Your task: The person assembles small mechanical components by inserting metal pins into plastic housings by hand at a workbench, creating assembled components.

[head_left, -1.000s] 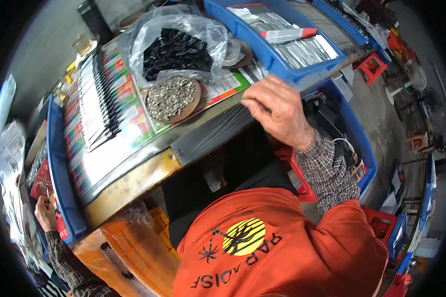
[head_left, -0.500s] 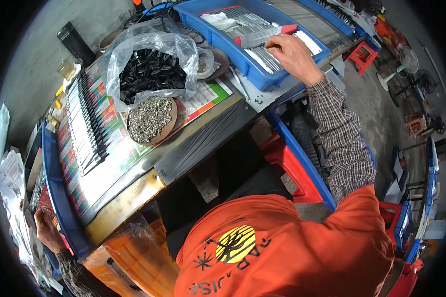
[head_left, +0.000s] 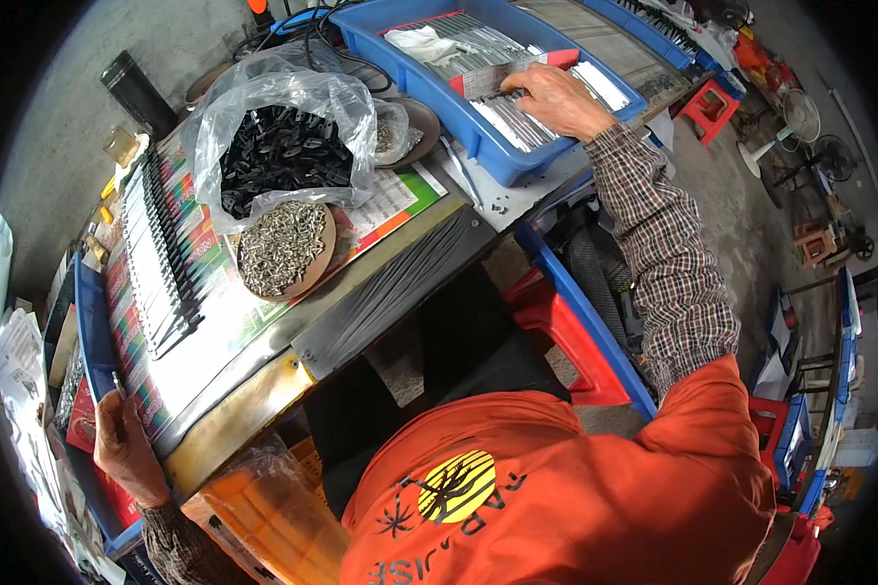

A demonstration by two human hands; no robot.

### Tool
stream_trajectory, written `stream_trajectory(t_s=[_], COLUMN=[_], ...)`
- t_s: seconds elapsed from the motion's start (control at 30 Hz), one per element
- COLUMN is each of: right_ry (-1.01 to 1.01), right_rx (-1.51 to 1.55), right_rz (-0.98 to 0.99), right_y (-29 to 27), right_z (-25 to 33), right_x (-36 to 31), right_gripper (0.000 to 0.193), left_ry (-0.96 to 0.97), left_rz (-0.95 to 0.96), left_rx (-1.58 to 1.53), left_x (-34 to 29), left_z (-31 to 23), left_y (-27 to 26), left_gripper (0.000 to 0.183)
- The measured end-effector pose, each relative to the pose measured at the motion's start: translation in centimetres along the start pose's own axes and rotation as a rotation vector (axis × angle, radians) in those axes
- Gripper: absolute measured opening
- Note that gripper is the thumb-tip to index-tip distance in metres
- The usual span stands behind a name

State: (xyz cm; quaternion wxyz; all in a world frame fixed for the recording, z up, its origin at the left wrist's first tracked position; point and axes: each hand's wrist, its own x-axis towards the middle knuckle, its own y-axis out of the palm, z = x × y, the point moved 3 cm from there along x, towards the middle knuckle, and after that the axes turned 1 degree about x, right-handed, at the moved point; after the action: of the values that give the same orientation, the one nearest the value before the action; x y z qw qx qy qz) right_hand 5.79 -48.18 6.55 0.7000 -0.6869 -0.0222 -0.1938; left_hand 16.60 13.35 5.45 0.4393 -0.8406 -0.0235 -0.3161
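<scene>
My right hand (head_left: 561, 100) reaches into a blue plastic tray (head_left: 505, 174). Its bent fingers close at the edge of a row of thin metal strips (head_left: 505, 125) standing packed together; the exact grip is partly hidden. At the table's left end, my left hand (head_left: 125, 450) is closed, with a small thin metallic piece (head_left: 117, 382) sticking up from its fingertips. Between the hands stand a clear bag of small black parts (head_left: 285, 156) and a round dish of small metal screws (head_left: 281, 252). Further left lies a row of pale strips with black ends (head_left: 156, 255).
A black cylinder (head_left: 139, 93) stands by the wall. A pen-like tool (head_left: 461, 168) lies beside the tray. Below the table are an orange crate (head_left: 281, 502), a red stool (head_left: 556, 331) and another blue bin (head_left: 580, 302). Another blue bin (head_left: 93, 322) adjoins the table's left end.
My left hand has risen from the bin beside the table toward the table's edge, with a thin piece now showing in its fingers. My right hand has shifted slightly left over the strips.
</scene>
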Motion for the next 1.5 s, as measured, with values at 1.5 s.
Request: stream_trajectory(t_s=[1.5], right_ry=[-0.086], right_rx=[1.285], right_rz=[0.194], right_y=[-4.0], right_z=[17.4], right_x=[-10.6], right_gripper=[0.012], left_ry=[-0.289], left_rz=[0.435], left_rx=[-1.063], left_x=[-6.0], left_z=[-18.2], left_y=[6.5], left_gripper=[0.009])
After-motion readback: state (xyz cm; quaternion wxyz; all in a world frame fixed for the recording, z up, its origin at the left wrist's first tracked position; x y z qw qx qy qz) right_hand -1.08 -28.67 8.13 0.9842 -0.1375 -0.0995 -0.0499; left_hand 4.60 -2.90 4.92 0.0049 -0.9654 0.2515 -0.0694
